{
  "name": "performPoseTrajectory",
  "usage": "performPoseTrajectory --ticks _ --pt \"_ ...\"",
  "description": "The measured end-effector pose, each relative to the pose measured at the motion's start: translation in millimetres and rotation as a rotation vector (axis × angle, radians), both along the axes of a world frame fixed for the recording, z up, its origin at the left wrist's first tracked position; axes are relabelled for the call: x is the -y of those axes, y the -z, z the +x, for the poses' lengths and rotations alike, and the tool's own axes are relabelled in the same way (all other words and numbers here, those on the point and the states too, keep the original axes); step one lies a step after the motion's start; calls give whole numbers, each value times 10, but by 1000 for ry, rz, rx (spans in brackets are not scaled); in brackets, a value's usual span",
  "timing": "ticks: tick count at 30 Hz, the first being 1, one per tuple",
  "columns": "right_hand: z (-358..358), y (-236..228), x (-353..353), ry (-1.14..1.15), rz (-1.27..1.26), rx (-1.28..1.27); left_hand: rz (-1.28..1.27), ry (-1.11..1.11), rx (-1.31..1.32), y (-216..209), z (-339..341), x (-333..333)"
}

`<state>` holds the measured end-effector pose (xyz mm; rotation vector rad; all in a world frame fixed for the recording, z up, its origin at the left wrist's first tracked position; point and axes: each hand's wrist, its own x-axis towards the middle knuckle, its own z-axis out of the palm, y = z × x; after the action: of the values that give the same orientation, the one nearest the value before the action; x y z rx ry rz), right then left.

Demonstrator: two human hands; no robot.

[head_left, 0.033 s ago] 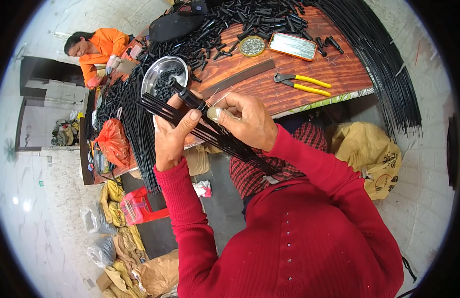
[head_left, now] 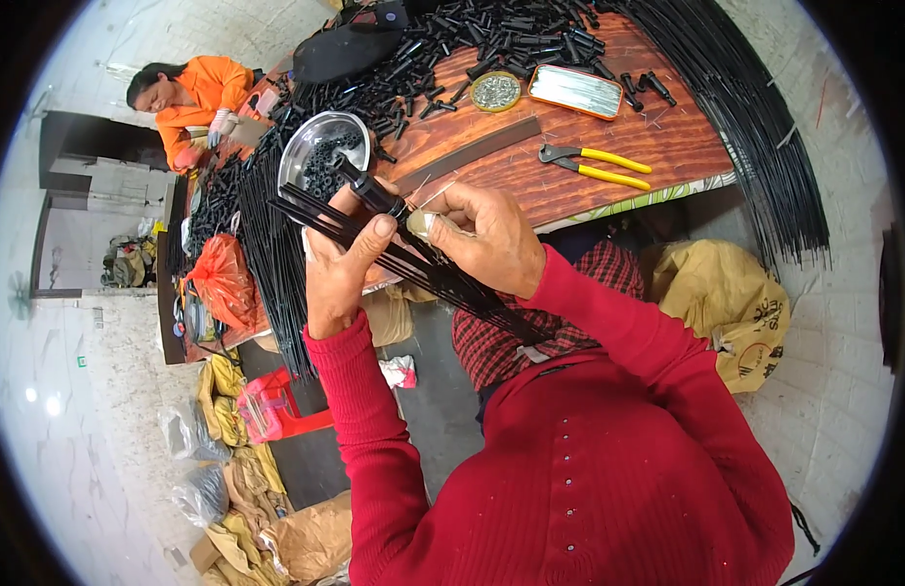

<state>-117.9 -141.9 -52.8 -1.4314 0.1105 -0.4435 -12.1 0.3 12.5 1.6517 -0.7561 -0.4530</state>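
My left hand (head_left: 335, 273) is closed around a bundle of thin black rods (head_left: 428, 272) and a black tube-shaped plastic fitting (head_left: 371, 192). The rods slant down from the left hand toward my checked lap. Close against the fitting, my right hand (head_left: 496, 239) pinches a fine wire (head_left: 435, 197) between thumb and fingers. A pale wrap (head_left: 419, 224) covers the tip of the right thumb. Where the wire meets the fitting is too small to make out. Just beyond the left hand stands a clear bowl (head_left: 295, 148) with small black pieces in it.
Yellow-handled pliers (head_left: 604, 168), a round tin (head_left: 495, 92) and a rectangular tin (head_left: 576, 93) of pins lie on the wooden table (head_left: 511, 195). Black fittings (head_left: 530, 39) heap behind; long black rods (head_left: 755, 127) hang off the right. A person in orange (head_left: 203, 93) sits far left.
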Motion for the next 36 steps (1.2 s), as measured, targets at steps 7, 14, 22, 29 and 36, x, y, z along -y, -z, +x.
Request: performPoseTrajectory --ticks 7,14,22,29,36 --pt "13 0 3 38 47 -6 70 -144 139 25 -105 27" --pt "-1 -25 11 -33 78 -28 -90 -65 9 102 -14 -32" --pt "-19 -18 -9 8 64 -10 -150 16 -56 155 51 -26" --pt "24 24 35 -14 43 20 -183 -66 -72 307 67 -46" --pt "104 113 129 -207 139 23 -198 0 -105 323 163 -67"
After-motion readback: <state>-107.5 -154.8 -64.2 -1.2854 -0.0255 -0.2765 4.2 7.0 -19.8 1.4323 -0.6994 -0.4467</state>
